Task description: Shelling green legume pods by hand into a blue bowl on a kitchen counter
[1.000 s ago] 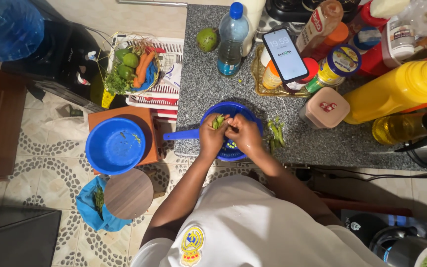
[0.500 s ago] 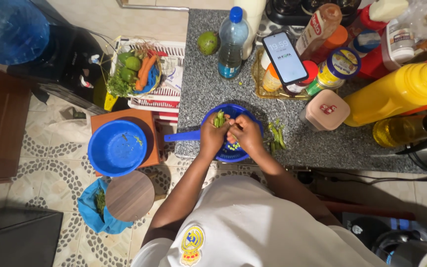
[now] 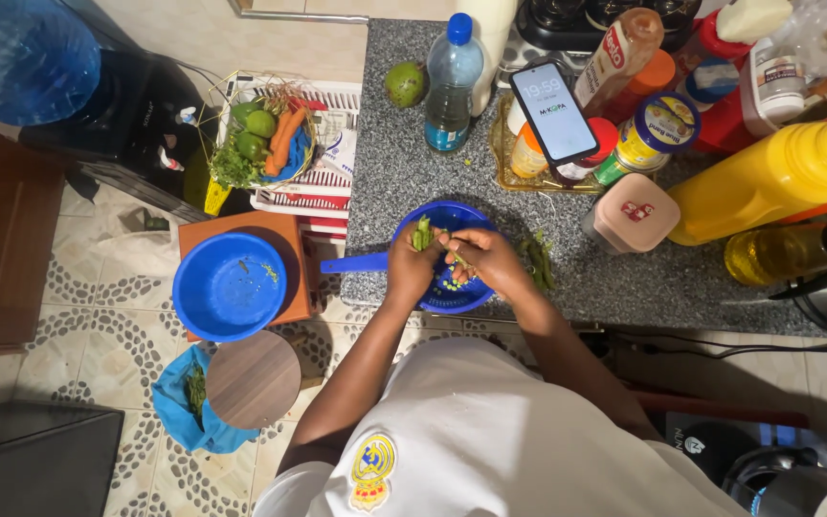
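speckled granite counter, near its front edge: the left hand (image 3: 412, 266) pinches a green pod (image 3: 423, 233) over the blue colander (image 3: 447, 222), the right hand (image 3: 490, 260) curled on it (peas best thumbed out low over the bowl).

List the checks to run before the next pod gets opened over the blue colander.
1. Left hand grips green pod: ok.
2. Right hand at the pod, over the blue colander: ok.
3. Colander fully on granite counter: not ok, it overhangs the front edge.
4. Peas collecting in colander: ok.
5. Pile of pods within reach beside right hand: ok.
6. Pod already split: cannot tell.
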